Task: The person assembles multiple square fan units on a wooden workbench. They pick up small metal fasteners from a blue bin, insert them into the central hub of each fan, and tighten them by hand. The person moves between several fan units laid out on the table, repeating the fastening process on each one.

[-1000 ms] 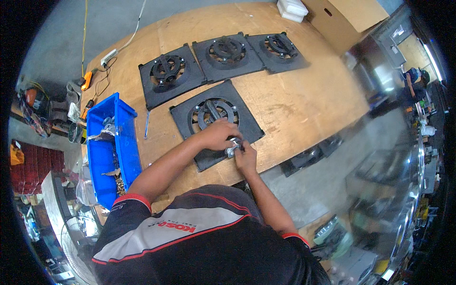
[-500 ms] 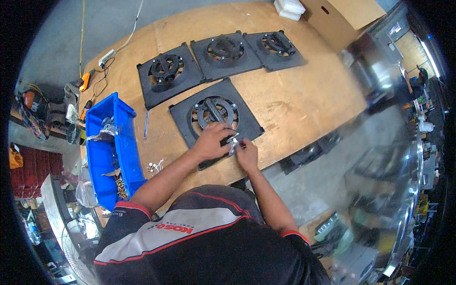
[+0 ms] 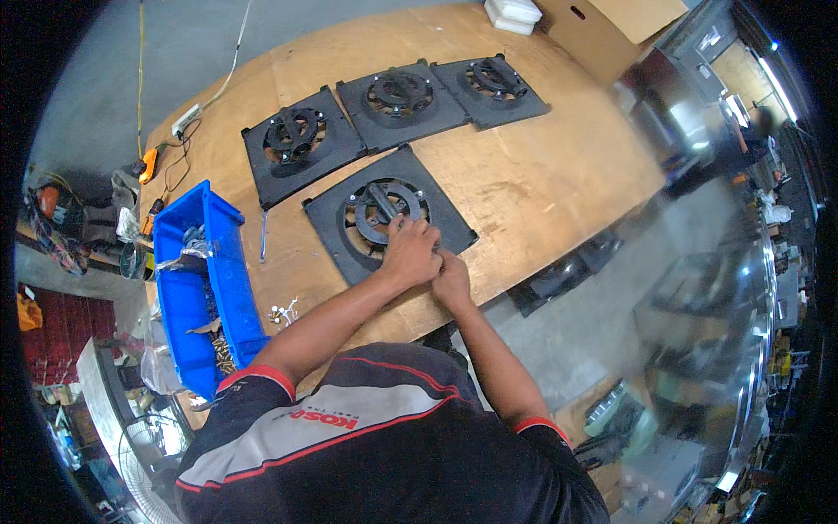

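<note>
A square black panel (image 3: 450,220) with a round slotted opening lies on the wooden table before me. A black ring with a crossbar (image 3: 381,202) is fixed over the opening with several bright bolts. My left hand (image 3: 410,251) lies over the panel's near part, fingers bent beside the ring's near edge. Close against it, at the panel's near right edge, my right hand (image 3: 450,281) is closed with its fingertips tucked under the left. What the two hands pinch is hidden between them. Three similar panels (image 3: 278,182) stand in a row farther back.
At my left, a blue bin (image 3: 234,271) holds small metal fasteners (image 3: 224,356). A thin metal tool (image 3: 264,237) and small white pieces (image 3: 284,313) lie beside it. A power strip (image 3: 185,120) sits on the left, a cardboard box (image 3: 595,33) at the back right.
The left hand has turned and shifted over the small silvery metal parts, which no longer show. The right hand has drawn close against it. The whole view has shifted slightly.
</note>
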Demonstrator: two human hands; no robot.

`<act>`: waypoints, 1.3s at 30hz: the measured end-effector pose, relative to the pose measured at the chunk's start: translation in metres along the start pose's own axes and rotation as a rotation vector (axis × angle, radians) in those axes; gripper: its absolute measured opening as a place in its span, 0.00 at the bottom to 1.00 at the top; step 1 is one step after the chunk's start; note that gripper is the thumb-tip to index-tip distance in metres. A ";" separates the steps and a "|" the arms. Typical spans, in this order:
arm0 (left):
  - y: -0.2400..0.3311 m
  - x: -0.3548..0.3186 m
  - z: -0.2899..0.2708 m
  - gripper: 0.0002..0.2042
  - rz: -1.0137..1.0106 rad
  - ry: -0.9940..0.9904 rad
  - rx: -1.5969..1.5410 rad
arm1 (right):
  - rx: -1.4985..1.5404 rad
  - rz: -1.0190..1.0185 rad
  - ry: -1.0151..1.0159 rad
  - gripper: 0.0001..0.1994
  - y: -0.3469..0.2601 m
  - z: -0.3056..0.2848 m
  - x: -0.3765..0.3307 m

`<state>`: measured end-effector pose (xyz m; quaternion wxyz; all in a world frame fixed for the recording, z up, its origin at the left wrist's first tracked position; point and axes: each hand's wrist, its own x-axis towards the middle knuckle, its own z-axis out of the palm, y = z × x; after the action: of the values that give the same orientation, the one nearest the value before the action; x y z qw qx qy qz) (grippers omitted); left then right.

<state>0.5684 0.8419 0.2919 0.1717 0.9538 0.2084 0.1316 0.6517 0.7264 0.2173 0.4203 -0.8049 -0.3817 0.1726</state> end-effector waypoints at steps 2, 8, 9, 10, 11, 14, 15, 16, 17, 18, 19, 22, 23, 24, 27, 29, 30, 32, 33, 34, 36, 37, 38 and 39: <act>-0.001 0.000 0.001 0.17 0.001 0.006 -0.041 | 0.106 -0.017 -0.032 0.08 0.001 0.008 -0.003; -0.012 0.000 -0.005 0.18 0.087 -0.077 -0.070 | 0.432 0.147 -0.083 0.08 -0.011 0.029 -0.013; -0.015 0.000 -0.009 0.20 0.099 -0.125 -0.052 | 0.458 0.213 -0.103 0.08 -0.018 0.030 -0.014; -0.017 0.000 -0.013 0.22 0.114 -0.174 -0.035 | 0.483 0.279 -0.119 0.08 -0.024 0.029 -0.015; -0.021 -0.002 -0.018 0.23 0.126 -0.143 -0.120 | 0.495 0.270 -0.130 0.10 -0.027 0.030 -0.016; -0.031 -0.017 -0.041 0.26 0.042 -0.093 -0.341 | 0.560 0.285 -0.168 0.14 -0.030 0.029 -0.019; -0.030 -0.026 -0.054 0.28 -0.066 -0.104 -0.387 | 0.602 0.318 -0.185 0.14 -0.029 0.029 -0.021; -0.029 -0.036 -0.065 0.30 -0.181 -0.112 -0.431 | 0.644 0.349 -0.208 0.14 -0.029 0.029 -0.023; -0.029 -0.047 -0.067 0.30 -0.194 -0.136 -0.412 | 0.717 0.385 -0.213 0.13 -0.030 0.028 -0.024; -0.030 -0.057 -0.069 0.31 -0.207 -0.160 -0.393 | 0.789 0.422 -0.217 0.13 -0.031 0.027 -0.026; -0.029 -0.064 -0.069 0.31 -0.220 -0.179 -0.373 | 0.859 0.454 -0.223 0.13 -0.033 0.025 -0.026; -0.024 -0.081 -0.058 0.35 -0.271 -0.253 -0.483 | 0.960 0.442 -0.188 0.13 -0.039 0.024 -0.026; -0.022 -0.083 -0.055 0.33 -0.267 -0.220 -0.506 | 1.021 0.442 -0.157 0.12 -0.045 0.023 -0.027; -0.023 -0.086 -0.052 0.32 -0.296 -0.192 -0.534 | 1.030 0.461 -0.166 0.12 -0.046 0.024 -0.026; -0.021 -0.087 -0.043 0.29 -0.339 -0.112 -0.599 | 1.043 0.522 -0.187 0.12 -0.042 0.022 -0.027; -0.021 -0.087 -0.041 0.26 -0.326 -0.057 -0.600 | 1.045 0.564 -0.215 0.11 -0.047 0.017 -0.027; -0.024 -0.089 -0.037 0.25 -0.270 -0.005 -0.571 | 1.030 0.567 -0.211 0.11 -0.050 0.015 -0.027; -0.028 -0.089 -0.033 0.23 -0.153 0.096 -0.509 | 1.004 0.572 -0.199 0.11 -0.054 0.012 -0.028; -0.031 -0.089 -0.031 0.22 -0.161 0.058 -0.480 | 1.002 0.557 -0.198 0.11 -0.056 0.011 -0.028; -0.027 -0.084 -0.042 0.21 -0.164 0.017 -0.453 | 1.000 0.545 -0.190 0.12 -0.058 0.009 -0.029; -0.023 -0.070 -0.058 0.21 -0.135 -0.044 -0.395 | 0.873 0.469 -0.205 0.11 -0.053 0.007 -0.028; -0.020 -0.061 -0.064 0.22 -0.102 -0.065 -0.367 | 0.746 0.406 -0.225 0.11 -0.040 0.005 -0.024; -0.019 -0.054 -0.071 0.22 -0.075 -0.079 -0.334 | 0.618 0.337 -0.253 0.11 -0.047 -0.004 -0.018; -0.017 -0.049 -0.077 0.21 -0.050 -0.110 -0.291 | 0.407 0.309 -0.233 0.13 -0.051 -0.018 -0.015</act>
<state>0.4942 0.8558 0.3466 0.3226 0.9190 0.2013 0.1039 0.6286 0.7234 0.2683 0.4954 -0.7274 -0.2577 0.3989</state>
